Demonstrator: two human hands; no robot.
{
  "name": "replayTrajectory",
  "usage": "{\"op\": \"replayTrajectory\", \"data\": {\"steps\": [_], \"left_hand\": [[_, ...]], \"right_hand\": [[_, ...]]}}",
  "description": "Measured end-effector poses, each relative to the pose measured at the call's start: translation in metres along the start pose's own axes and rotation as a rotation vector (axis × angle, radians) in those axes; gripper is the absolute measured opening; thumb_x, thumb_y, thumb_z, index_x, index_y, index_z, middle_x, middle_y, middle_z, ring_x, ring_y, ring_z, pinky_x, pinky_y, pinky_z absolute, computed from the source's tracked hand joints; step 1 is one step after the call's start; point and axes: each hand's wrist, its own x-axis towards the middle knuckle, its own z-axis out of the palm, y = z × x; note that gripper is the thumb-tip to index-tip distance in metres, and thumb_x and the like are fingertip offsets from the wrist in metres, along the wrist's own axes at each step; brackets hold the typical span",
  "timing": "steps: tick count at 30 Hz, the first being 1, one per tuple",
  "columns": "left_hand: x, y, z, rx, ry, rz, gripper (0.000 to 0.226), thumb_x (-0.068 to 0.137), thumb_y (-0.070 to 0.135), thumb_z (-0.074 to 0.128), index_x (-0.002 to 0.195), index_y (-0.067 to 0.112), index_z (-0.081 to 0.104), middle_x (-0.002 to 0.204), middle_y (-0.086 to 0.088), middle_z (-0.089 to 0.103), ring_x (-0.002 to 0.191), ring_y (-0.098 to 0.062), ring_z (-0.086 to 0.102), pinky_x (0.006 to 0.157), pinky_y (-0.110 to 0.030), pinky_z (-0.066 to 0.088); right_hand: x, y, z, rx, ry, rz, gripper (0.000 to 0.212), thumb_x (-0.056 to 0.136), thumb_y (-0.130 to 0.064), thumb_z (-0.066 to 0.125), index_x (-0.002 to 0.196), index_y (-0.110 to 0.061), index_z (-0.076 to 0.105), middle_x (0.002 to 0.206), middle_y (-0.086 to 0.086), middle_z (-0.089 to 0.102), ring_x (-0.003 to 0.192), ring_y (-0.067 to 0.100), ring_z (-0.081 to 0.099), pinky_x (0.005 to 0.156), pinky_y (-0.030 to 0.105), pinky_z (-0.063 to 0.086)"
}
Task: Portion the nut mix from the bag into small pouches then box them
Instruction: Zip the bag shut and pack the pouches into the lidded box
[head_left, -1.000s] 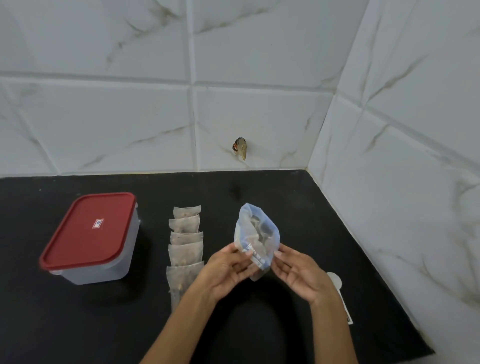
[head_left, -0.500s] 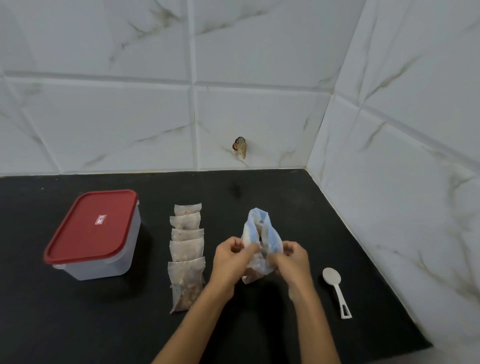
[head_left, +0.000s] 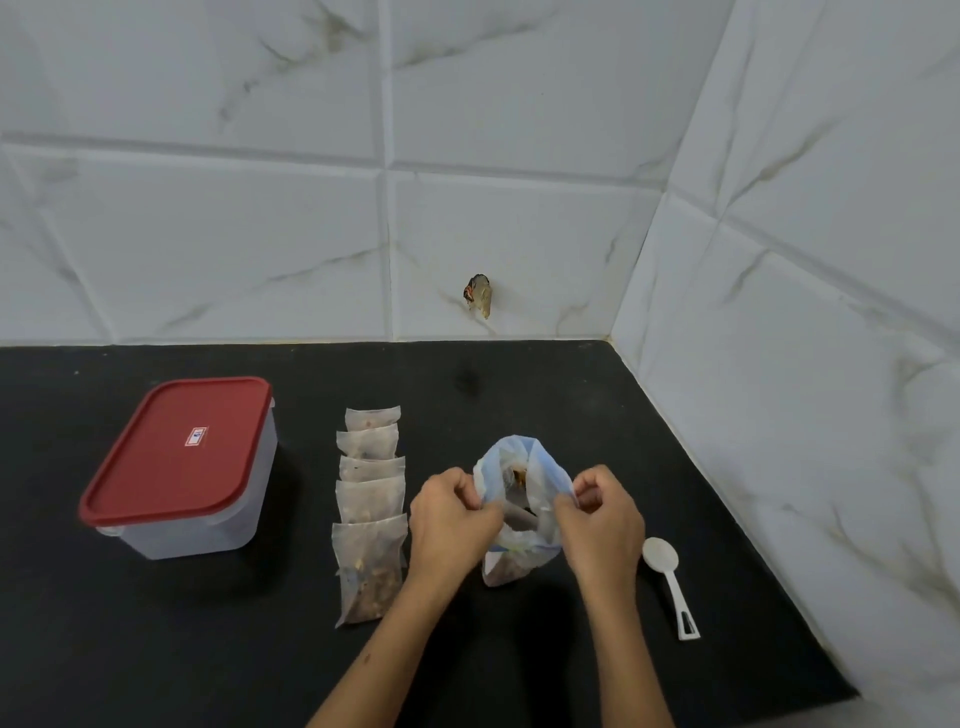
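A clear plastic bag of nut mix (head_left: 522, 499) stands on the black counter, its mouth pulled wide so nuts show inside. My left hand (head_left: 452, 519) pinches the left rim of the bag and my right hand (head_left: 602, 519) pinches the right rim. To the left, several small translucent pouches (head_left: 370, 499) holding nut mix lie in an overlapping column. A clear box with a red lid (head_left: 182, 462) stands further left, shut. A white plastic spoon (head_left: 667, 582) lies on the counter to the right of my right hand.
White marble-look tiled walls meet in a corner at the back right. A small brownish fixture (head_left: 479, 294) sticks out of the back wall above the counter (head_left: 571, 405). The counter's front right edge runs near the spoon.
The bag came down from a tilted hold to stand on the counter. Both hands shifted to its rim and pulled the mouth wider. The spoon, once hidden by my right forearm, now shows.
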Motion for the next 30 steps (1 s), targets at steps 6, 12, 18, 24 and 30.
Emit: {"op": "replayTrajectory", "data": {"steps": [6, 12, 18, 24, 30], "left_hand": [[0.006, 0.013, -0.008, -0.676, -0.321, -0.623, 0.046, 0.084, 0.05, 0.061, 0.095, 0.005, 0.067, 0.092, -0.015, 0.074, 0.085, -0.029, 0.069, 0.081, -0.041, 0.056], [0.009, -0.004, -0.003, -0.35, -0.258, -0.397, 0.013, 0.08, 0.011, 0.071, 0.092, 0.006, 0.067, 0.086, -0.01, 0.071, 0.082, -0.021, 0.068, 0.079, -0.043, 0.058], [0.005, -0.004, -0.004, 0.213, -0.022, 0.119, 0.015, 0.076, 0.007, 0.065, 0.081, 0.021, 0.062, 0.085, 0.005, 0.06, 0.075, -0.007, 0.058, 0.062, -0.022, 0.049], [0.022, 0.005, -0.009, -0.165, -0.14, -0.1, 0.057, 0.08, 0.058, 0.064, 0.048, 0.013, 0.049, 0.047, 0.001, 0.045, 0.044, -0.009, 0.043, 0.049, -0.021, 0.039], [0.038, 0.013, -0.013, -0.31, -0.345, -0.336, 0.034, 0.081, 0.035, 0.074, 0.084, 0.001, 0.068, 0.069, -0.005, 0.067, 0.059, -0.015, 0.059, 0.053, -0.024, 0.047]], "right_hand": [[0.01, -0.003, -0.007, 0.651, -0.41, 0.564, 0.017, 0.08, -0.011, 0.062, 0.094, -0.003, 0.065, 0.095, 0.015, 0.065, 0.088, 0.026, 0.062, 0.077, 0.041, 0.051], [0.007, 0.0, -0.001, 0.459, -0.316, 0.388, 0.009, 0.081, -0.008, 0.068, 0.089, -0.012, 0.069, 0.094, 0.008, 0.07, 0.09, 0.022, 0.065, 0.076, 0.034, 0.054], [0.006, -0.002, -0.001, -0.015, 0.003, 0.003, 0.019, 0.083, -0.006, 0.065, 0.088, -0.024, 0.063, 0.096, -0.003, 0.057, 0.084, 0.01, 0.056, 0.064, 0.019, 0.041], [0.02, -0.017, -0.012, 0.201, -0.5, 0.327, 0.013, 0.081, -0.015, 0.069, 0.092, -0.017, 0.063, 0.091, 0.001, 0.064, 0.082, 0.011, 0.06, 0.06, 0.023, 0.045], [0.033, -0.027, -0.007, 0.295, -0.594, 0.379, 0.026, 0.085, -0.036, 0.066, 0.084, -0.01, 0.068, 0.092, 0.013, 0.07, 0.083, 0.022, 0.066, 0.074, 0.037, 0.055]]}}
